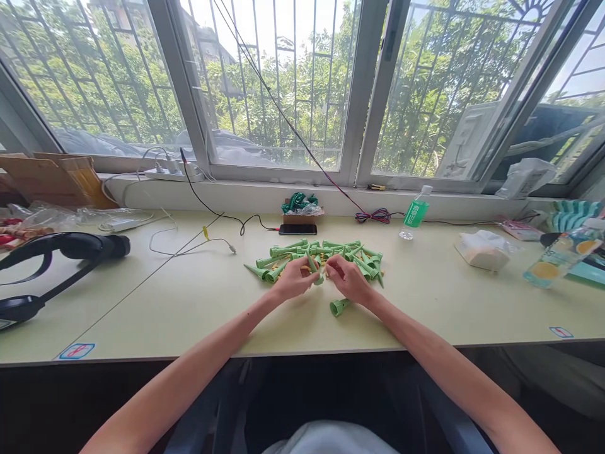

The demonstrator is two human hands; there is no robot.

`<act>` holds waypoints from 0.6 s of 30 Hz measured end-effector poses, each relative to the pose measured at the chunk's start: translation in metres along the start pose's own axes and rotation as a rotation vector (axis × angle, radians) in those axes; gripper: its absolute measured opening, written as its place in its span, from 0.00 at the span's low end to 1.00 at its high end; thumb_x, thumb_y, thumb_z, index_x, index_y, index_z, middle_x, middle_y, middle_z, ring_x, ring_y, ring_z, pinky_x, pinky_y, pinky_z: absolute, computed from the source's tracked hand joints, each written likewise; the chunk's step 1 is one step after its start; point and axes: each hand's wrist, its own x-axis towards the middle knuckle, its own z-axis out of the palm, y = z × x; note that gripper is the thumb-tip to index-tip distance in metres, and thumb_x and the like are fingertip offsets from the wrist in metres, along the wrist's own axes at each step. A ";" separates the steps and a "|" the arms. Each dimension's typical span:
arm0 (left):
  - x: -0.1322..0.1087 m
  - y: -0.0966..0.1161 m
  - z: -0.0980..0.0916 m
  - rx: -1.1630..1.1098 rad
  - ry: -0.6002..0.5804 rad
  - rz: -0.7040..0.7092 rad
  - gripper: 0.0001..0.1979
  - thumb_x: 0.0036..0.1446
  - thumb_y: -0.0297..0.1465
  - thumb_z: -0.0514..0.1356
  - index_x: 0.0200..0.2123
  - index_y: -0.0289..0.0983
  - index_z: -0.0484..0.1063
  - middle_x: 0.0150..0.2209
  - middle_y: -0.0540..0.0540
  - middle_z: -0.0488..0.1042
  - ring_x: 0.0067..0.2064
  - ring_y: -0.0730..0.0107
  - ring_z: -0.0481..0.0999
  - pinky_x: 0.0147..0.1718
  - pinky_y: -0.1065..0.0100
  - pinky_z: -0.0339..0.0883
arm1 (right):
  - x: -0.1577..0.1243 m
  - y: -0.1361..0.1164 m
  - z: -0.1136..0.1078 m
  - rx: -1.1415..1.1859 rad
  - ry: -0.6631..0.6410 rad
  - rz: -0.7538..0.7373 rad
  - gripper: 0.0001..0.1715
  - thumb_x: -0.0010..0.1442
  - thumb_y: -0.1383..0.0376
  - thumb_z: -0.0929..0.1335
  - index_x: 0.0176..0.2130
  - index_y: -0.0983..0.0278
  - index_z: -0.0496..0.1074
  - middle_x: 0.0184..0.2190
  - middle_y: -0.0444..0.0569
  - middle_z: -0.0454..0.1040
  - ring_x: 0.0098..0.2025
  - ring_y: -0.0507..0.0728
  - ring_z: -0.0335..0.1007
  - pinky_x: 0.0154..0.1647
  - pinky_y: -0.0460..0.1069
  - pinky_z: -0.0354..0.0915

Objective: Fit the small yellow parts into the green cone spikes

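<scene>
My left hand (pixel 295 279) grips a green plastic cone-shaped spike (pixel 312 262), its pointed end up and its wide end low over the table. Close beside it, my right hand (pixel 348 279) has thumb and fingers pinched together near that spike. Whatever lies between those fingertips is too small to make out. Beyond both hands spreads a pile of similar green spikes (pixel 289 248), with small yellowish pieces among them. One more green spike (pixel 338 307) lies apart, its hollow wide end facing me and its rear part hidden under my right hand.
Behind the pile are a black phone (pixel 297 229) and a small box (pixel 302 217) with green wrapping. A water bottle (pixel 414 213) and a tissue pack (pixel 483 250) stand to the right. On the left lie a white cable (pixel 208 242) and a black headset (pixel 70 247).
</scene>
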 end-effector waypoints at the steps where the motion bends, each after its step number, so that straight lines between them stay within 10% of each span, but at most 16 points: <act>1: 0.000 0.000 0.000 -0.039 -0.010 -0.011 0.12 0.53 0.38 0.62 0.34 0.35 0.67 0.23 0.51 0.70 0.19 0.77 0.67 0.16 0.75 0.60 | 0.000 0.000 0.000 0.008 0.004 0.008 0.12 0.68 0.58 0.58 0.39 0.62 0.64 0.26 0.44 0.70 0.23 0.50 0.61 0.27 0.45 0.61; 18: 0.004 -0.004 -0.002 -0.357 -0.050 -0.108 0.12 0.52 0.37 0.65 0.33 0.34 0.68 0.20 0.52 0.66 0.20 0.77 0.65 0.18 0.73 0.60 | -0.001 -0.001 -0.002 0.121 -0.014 -0.004 0.13 0.68 0.57 0.58 0.41 0.62 0.64 0.29 0.45 0.70 0.22 0.49 0.62 0.26 0.45 0.64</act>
